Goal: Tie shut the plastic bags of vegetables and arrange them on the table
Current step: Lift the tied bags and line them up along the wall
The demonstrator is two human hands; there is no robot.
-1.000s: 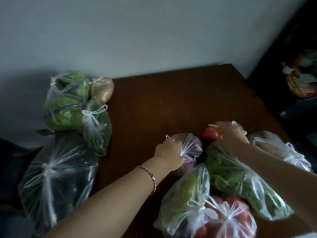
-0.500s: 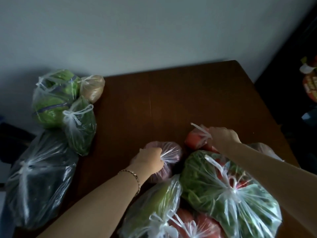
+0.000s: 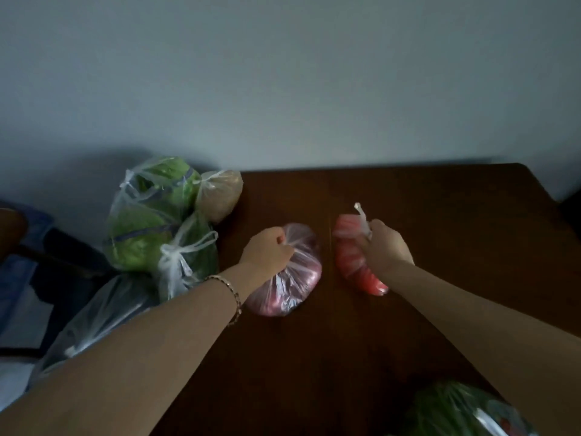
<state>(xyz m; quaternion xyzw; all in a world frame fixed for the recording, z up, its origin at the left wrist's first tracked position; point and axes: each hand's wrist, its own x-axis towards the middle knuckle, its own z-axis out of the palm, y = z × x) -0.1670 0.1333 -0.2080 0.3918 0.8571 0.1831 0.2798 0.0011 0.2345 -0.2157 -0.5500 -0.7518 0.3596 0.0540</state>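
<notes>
Bulging between left grip (image 3: pixel 267 250) and right grip (image 3: pixel 387 247): pink bag (image 3: pixel 297 280), red bag (image 3: pixel 349 254).

A dark brown wooden table (image 3: pixel 408 325) is bearing knotted clear plastic bags of green vegetables (image 3: pixel 147 221) along its left edge.

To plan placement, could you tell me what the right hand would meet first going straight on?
Past the red bag it grips, the right hand points across the table toward the wall; the way looks free, though depth is unclear.
</notes>
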